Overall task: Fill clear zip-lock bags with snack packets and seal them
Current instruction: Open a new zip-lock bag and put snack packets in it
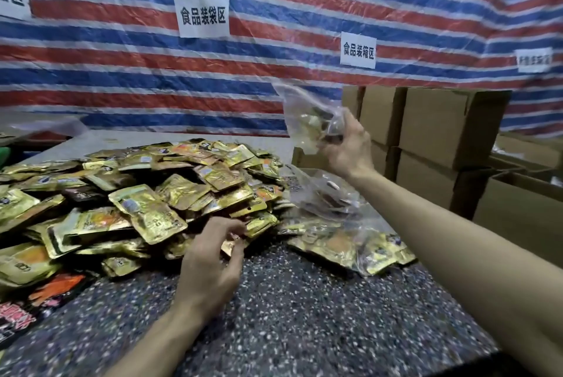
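A zip-lock bag (304, 116) is clutched in the right hand's (347, 148) curled fingers over the worktop's (304, 315) right edge; the left hand's (210, 261) fingers are bent at the packet heap (146, 194), pinch unclear.

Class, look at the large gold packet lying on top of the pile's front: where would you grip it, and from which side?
Pinch the packet at its lower right corner, coming from the front right. It lies flat on the pile, tilted, and that corner seems to jut clear of its neighbours, near the left hand.

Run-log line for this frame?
right hand grips raised zip-lock bag | left hand at packet pile edge, grip unclear
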### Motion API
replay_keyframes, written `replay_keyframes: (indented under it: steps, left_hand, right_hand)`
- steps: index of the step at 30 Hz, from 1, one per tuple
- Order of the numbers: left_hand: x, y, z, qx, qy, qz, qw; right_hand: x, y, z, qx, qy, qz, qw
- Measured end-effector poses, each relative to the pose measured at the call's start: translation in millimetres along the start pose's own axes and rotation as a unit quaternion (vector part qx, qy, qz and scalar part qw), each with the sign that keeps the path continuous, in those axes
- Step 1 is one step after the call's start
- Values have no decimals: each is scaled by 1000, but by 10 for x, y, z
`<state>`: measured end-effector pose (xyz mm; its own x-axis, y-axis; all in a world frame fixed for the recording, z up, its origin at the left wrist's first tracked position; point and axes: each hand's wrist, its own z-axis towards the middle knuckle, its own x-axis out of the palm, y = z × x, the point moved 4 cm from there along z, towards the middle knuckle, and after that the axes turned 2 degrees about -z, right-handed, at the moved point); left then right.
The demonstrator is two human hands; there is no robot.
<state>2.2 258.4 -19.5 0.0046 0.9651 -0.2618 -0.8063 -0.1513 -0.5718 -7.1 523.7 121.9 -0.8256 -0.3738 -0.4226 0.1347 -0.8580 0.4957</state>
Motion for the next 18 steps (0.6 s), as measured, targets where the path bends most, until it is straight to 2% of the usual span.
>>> replay_keyframes:
  steps: [3,5,8,10,14,16,18]
  left_hand:
    - [32,126,-50,-21,7,5,1000]
    - [31,137,-49,-33,11,-3,999]
    - [20,182,-40,-50,4,-15,999]
    - [29,203,-41,-54,8,-18,998]
    - [48,209,-40,-58,18,-20,998]
    - [47,212,-40,-59,16,-19,998]
    - [40,251,-39,-71,12,-20,997]
  right_hand:
    - [224,-361,75,31,40,-110,993]
    - [386,-558,78,109,136,-122,977]
    - [567,-705,-41,185,335,-191,904]
    - [599,-748,-63,186,379,-220,879]
    - [520,-601,-109,180,345,-286,876]
    - [487,-329,-152,113,278,-293,908]
    - [509,55,-292,27,188,-198,962]
